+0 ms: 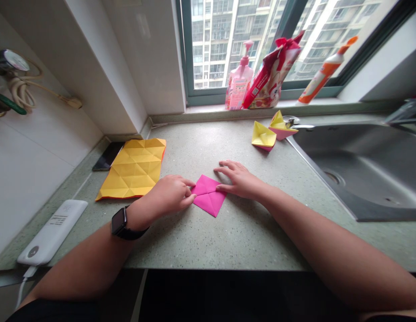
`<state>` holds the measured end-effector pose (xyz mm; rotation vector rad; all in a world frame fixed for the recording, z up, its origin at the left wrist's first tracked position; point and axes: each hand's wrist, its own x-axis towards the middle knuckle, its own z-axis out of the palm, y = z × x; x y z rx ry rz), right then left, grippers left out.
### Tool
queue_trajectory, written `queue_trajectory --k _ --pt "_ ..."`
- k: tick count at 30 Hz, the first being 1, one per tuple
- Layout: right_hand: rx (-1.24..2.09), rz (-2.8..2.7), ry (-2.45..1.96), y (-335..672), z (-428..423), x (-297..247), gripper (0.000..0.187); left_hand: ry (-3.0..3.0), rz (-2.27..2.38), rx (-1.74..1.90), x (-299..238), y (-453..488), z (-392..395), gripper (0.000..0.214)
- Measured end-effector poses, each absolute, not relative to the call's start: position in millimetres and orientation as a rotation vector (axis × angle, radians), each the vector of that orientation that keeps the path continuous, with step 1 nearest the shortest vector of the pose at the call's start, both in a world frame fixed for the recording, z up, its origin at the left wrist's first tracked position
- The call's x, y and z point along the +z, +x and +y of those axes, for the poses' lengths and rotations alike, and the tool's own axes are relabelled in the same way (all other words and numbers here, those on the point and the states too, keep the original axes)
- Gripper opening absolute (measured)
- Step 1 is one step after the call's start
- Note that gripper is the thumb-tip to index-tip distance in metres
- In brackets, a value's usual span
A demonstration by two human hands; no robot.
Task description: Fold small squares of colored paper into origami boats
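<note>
On the bench [184, 243], from the left: creased yellow paper [136, 169]; left hand [169, 197], half curled at the left corner of folded pink paper [210, 200], pinching or just touching, cannot tell; right hand [243, 181], loosely spread, thumb on the opposite corner.

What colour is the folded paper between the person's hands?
The folded paper is bright pink, seen best in the head view.
</note>
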<state>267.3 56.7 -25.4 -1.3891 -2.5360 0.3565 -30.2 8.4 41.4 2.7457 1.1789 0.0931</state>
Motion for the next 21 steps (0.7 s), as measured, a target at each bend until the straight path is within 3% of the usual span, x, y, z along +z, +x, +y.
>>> queue_trajectory --k 21 --pt "0.363 -2.538 -1.409 265.1 54.5 -22.2 0.066 2.816 1.163 0.066 46.6 -30.5 3.4 0.029"
